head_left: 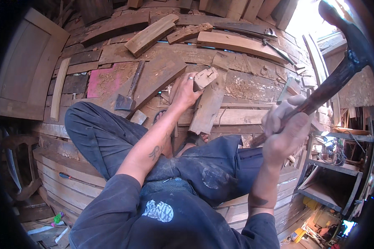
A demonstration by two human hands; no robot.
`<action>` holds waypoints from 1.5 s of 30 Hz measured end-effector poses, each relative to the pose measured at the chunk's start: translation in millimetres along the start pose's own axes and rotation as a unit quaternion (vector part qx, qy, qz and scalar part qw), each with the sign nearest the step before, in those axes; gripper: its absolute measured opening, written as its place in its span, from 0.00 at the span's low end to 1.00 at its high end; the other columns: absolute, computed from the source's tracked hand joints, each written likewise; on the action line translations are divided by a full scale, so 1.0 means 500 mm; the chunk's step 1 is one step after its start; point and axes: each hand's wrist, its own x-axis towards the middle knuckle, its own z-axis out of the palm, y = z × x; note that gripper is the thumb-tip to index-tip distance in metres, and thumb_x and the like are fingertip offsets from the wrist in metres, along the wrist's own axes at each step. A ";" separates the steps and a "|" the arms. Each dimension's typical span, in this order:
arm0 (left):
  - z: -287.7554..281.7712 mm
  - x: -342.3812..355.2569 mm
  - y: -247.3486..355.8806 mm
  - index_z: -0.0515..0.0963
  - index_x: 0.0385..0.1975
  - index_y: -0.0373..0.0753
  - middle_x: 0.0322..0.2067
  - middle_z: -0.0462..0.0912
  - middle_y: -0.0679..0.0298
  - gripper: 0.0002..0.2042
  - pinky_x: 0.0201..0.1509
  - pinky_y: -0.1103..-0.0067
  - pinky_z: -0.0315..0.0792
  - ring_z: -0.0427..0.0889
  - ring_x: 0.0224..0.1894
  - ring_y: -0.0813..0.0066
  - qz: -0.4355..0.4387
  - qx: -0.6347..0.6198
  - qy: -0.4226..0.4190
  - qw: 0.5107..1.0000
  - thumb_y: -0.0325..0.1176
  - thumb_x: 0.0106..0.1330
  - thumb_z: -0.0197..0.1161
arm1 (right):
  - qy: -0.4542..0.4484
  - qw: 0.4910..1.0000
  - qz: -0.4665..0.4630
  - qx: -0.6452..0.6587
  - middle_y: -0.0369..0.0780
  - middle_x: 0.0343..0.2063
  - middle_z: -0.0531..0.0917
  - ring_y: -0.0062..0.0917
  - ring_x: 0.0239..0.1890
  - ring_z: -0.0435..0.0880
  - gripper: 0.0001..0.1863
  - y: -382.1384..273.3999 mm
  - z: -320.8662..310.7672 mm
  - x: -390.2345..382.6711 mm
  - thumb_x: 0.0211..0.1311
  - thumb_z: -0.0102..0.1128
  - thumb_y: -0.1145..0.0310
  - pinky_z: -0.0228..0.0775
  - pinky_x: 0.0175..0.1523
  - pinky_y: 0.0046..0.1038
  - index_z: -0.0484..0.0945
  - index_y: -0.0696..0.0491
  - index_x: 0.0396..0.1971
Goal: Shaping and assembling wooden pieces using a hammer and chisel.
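Note:
My left hand [188, 90] is closed around a short, pale wooden block [206, 76] with small dark cuts on its face. The block stands against the far end of a longer grey plank [207, 106] lying between my legs. Raised at the right, my right hand [287, 126] grips the dark wooden handle of an adze [334, 81]. Its dark head is up near the frame's right edge, well apart from the block, with part of it lost in the dark rim.
A hatchet [126, 99] lies by a thick board [160, 79] at left. Farther off are several timber pieces [151, 35], a handsaw [247, 28] and wood chips. A panelled door [27, 68] leans at left; a metal shelf [330, 182] stands right. A screwdriver [68, 177] lies at lower left.

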 end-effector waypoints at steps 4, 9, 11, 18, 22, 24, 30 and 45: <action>-0.001 -0.008 0.008 0.71 0.59 0.34 0.56 0.76 0.47 0.29 0.64 0.62 0.70 0.75 0.59 0.46 -0.031 -0.021 -0.015 0.999 0.30 0.57 0.73 | -0.007 0.982 0.069 -0.177 0.30 0.16 0.67 0.12 0.17 0.65 0.17 0.144 -0.020 -0.075 0.82 0.42 0.57 0.56 0.23 0.17 0.72 0.56 0.44; 0.009 -0.031 -0.025 0.69 0.61 0.37 0.55 0.79 0.45 0.32 0.70 0.61 0.63 0.76 0.59 0.46 0.012 0.036 0.006 0.999 0.34 0.55 0.74 | -0.112 0.905 0.384 -0.145 0.27 0.17 0.67 0.10 0.15 0.65 0.15 0.212 -0.096 -0.116 0.82 0.44 0.58 0.55 0.18 0.18 0.74 0.52 0.38; 0.010 -0.023 -0.024 0.70 0.61 0.38 0.55 0.80 0.47 0.32 0.71 0.61 0.62 0.76 0.60 0.46 0.004 0.037 0.002 0.999 0.35 0.55 0.74 | -0.085 0.926 0.337 -0.149 0.25 0.17 0.66 0.08 0.15 0.62 0.16 0.172 -0.109 -0.091 0.81 0.46 0.57 0.52 0.18 0.19 0.73 0.53 0.38; 0.006 -0.012 -0.011 0.69 0.59 0.32 0.55 0.77 0.44 0.28 0.65 0.63 0.69 0.76 0.60 0.46 -0.010 0.004 -0.011 1.000 0.29 0.59 0.72 | 0.083 0.993 0.072 -0.039 0.29 0.17 0.64 0.10 0.14 0.61 0.15 -0.007 -0.075 0.011 0.82 0.41 0.57 0.52 0.18 0.16 0.70 0.54 0.43; 0.004 -0.012 0.000 0.69 0.59 0.32 0.55 0.77 0.44 0.29 0.65 0.63 0.69 0.76 0.60 0.46 -0.010 0.006 -0.006 1.000 0.29 0.59 0.72 | 0.107 0.993 -0.034 0.044 0.30 0.18 0.64 0.13 0.14 0.61 0.17 0.022 -0.053 0.002 0.82 0.42 0.56 0.57 0.19 0.17 0.67 0.56 0.47; 0.008 -0.013 -0.002 0.69 0.60 0.33 0.55 0.77 0.44 0.29 0.65 0.63 0.70 0.76 0.60 0.46 0.001 0.026 -0.002 1.000 0.29 0.59 0.72 | 0.062 0.996 -0.023 -0.056 0.32 0.19 0.67 0.16 0.15 0.65 0.19 0.125 -0.060 -0.061 0.81 0.44 0.55 0.61 0.20 0.20 0.68 0.58 0.51; 0.013 -0.019 -0.032 0.70 0.59 0.37 0.54 0.80 0.50 0.31 0.64 0.62 0.68 0.75 0.57 0.45 0.004 0.023 0.012 1.000 0.35 0.55 0.74 | -0.157 0.898 0.349 -0.219 0.31 0.20 0.73 0.14 0.17 0.70 0.16 0.246 -0.088 -0.196 0.80 0.48 0.58 0.63 0.21 0.21 0.77 0.56 0.45; 0.025 -0.050 0.025 0.69 0.57 0.35 0.53 0.76 0.48 0.35 0.62 0.60 0.68 0.73 0.59 0.46 -0.022 0.078 0.019 0.997 0.30 0.47 0.78 | -0.011 0.993 0.002 -0.117 0.30 0.18 0.65 0.15 0.17 0.65 0.20 0.061 -0.080 -0.032 0.80 0.45 0.56 0.59 0.22 0.20 0.66 0.60 0.51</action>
